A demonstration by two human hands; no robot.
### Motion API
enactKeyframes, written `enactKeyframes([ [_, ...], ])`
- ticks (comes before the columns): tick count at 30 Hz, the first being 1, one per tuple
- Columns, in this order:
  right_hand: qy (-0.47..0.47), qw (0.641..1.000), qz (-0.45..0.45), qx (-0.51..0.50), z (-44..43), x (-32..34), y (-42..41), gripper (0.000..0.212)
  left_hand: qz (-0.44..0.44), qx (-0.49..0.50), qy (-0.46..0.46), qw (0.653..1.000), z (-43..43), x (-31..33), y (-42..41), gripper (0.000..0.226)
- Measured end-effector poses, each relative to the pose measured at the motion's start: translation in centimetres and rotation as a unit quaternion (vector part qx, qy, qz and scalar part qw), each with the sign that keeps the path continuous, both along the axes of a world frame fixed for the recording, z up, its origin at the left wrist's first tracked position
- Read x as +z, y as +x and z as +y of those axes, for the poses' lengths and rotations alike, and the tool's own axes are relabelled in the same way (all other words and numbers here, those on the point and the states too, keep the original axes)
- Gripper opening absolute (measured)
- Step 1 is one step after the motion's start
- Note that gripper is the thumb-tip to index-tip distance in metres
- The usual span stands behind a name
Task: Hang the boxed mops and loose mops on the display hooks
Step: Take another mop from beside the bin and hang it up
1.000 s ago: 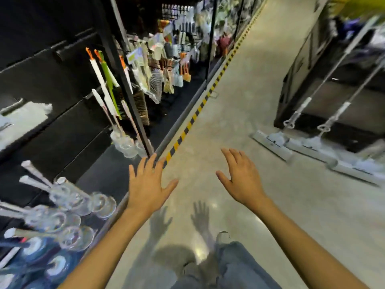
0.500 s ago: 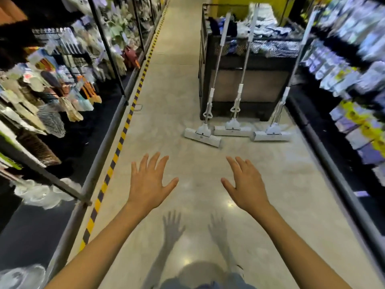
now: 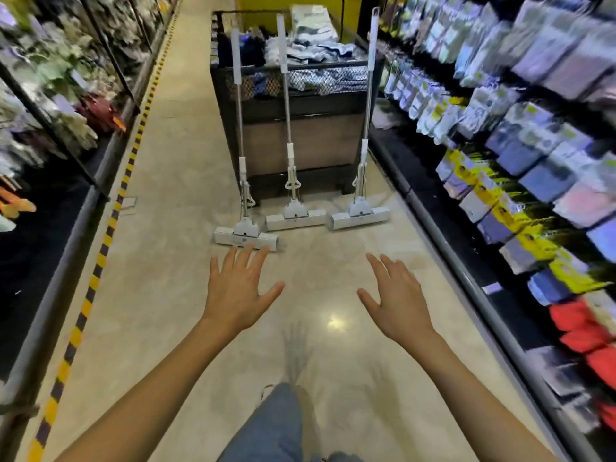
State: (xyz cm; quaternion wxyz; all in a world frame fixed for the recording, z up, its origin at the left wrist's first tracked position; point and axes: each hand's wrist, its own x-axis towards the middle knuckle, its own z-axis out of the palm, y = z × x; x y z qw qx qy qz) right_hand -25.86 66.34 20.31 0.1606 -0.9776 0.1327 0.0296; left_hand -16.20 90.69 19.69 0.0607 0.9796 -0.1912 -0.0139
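1. Shop aisle first: a pale polished floor (image 3: 186,161) runs up the middle of the frame, with a yellow-and-black stripe (image 3: 110,228) along its left edge. Blurred goods hang on the racks (image 3: 50,105) at left, and rows of packets (image 3: 520,161) fill the right.
2. Your mops are in the upper centre, three loose ones standing on their flat heads. Their handles lean on a dark bin (image 3: 320,145), probably so they stay upright.
3. The left mop (image 3: 245,233) stands closest to you. The middle mop (image 3: 295,218) and the right mop (image 3: 358,216) stand just behind it, heads side by side.
4. You have no boxed mop in sight.
5. Your left hand (image 3: 238,291), at lower centre, is spread flat, palm down, and holds nothing. Its fingertips overlap the nearest mop head in the picture, though it appears to be in the air, short of the mop.
6. Your right hand (image 3: 398,303), beside it, is just as spread and empty.
7. My reading is that you are reaching in and nothing is picked up yet. A handle would give you a better hold than a head. I cannot tell which hooks are meant for the mops.
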Motion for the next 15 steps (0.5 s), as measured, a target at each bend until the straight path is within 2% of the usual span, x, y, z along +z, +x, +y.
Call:
enactKeyframes([
  [6,0.001,1.0,0.002,-0.025,-7.1,-1.1,8.0,0.065,-0.016,-0.023,0.005,1.0,-7.1,-1.0,9.8,0.076],
  [15,-0.02,0.999,0.003,-0.042,-17.2,-1.0,27.2,0.065,-0.009,-0.021,-0.013,1.0,-18.0,-0.8,30.2,0.073],
])
